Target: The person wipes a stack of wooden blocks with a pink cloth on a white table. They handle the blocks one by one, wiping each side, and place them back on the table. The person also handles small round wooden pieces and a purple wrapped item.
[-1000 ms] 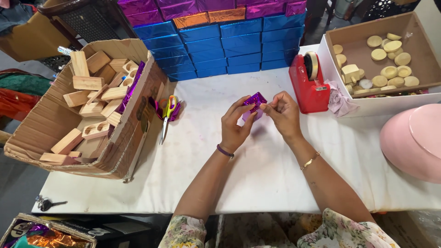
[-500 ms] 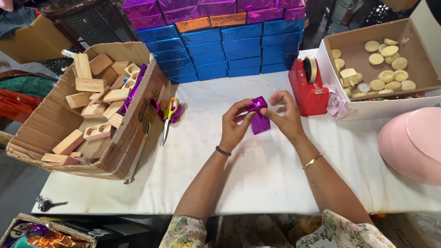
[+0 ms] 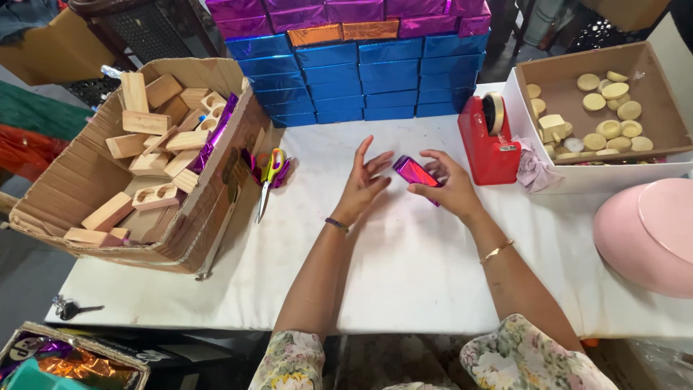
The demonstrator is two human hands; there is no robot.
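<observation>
My right hand [image 3: 449, 188] grips a small block wrapped in shiny purple foil [image 3: 413, 172], tilted above the white table [image 3: 404, 267]. My left hand [image 3: 362, 183] hovers just left of the block with fingers spread and holds nothing. A red tape dispenser [image 3: 488, 137] stands right of my right hand. Scissors with yellow and green handles [image 3: 268, 175] lie left of my left hand on scraps of purple foil.
A cardboard box of bare wooden blocks [image 3: 148, 152] sits at the left. Stacked blue, purple and orange foil-wrapped boxes [image 3: 354, 61] line the back. A box with round pale discs [image 3: 606, 108] is at right, a pink round object [image 3: 650, 231] below it. Keys [image 3: 68, 309] lie at the table's left corner.
Both hands held the purple block together before. Now my left hand has let go and opened, and my right hand alone holds the block, turned flatter.
</observation>
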